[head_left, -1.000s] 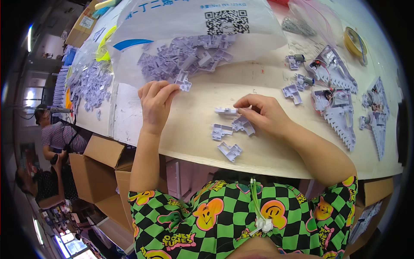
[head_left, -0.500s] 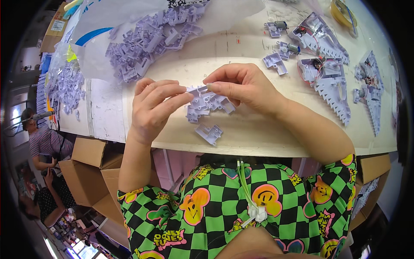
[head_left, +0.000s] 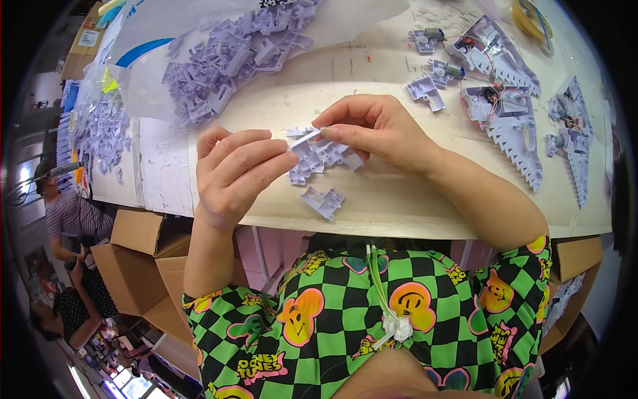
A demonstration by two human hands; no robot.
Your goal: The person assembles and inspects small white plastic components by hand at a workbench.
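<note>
A slim pale lavender plastic part (head_left: 306, 140) is held up between my two hands over the table. Its right end is pinched by the thumb and forefinger of my right hand (head_left: 373, 132). My left hand (head_left: 237, 171) closes its fingertips on the left end; its thumb is mostly hidden behind the fingers. Just below and behind the held part lies a small cluster of lavender plastic housings (head_left: 325, 158), partly covered by my hands. One separate bracket-shaped housing (head_left: 323, 203) rests nearer the table edge.
A big heap of lavender parts (head_left: 229, 63) lies on plastic sheeting at the back left, beside a bag of smaller pieces (head_left: 100, 130). Saw-toothed shells with wires (head_left: 508, 126) and small motors (head_left: 454, 70) sit at right. Cardboard boxes (head_left: 133, 266) stand below the edge; people are far left.
My left hand has turned slightly, with its fingers straighter and closer together. The held part now shows more of its length between my hands. My right hand has barely moved.
</note>
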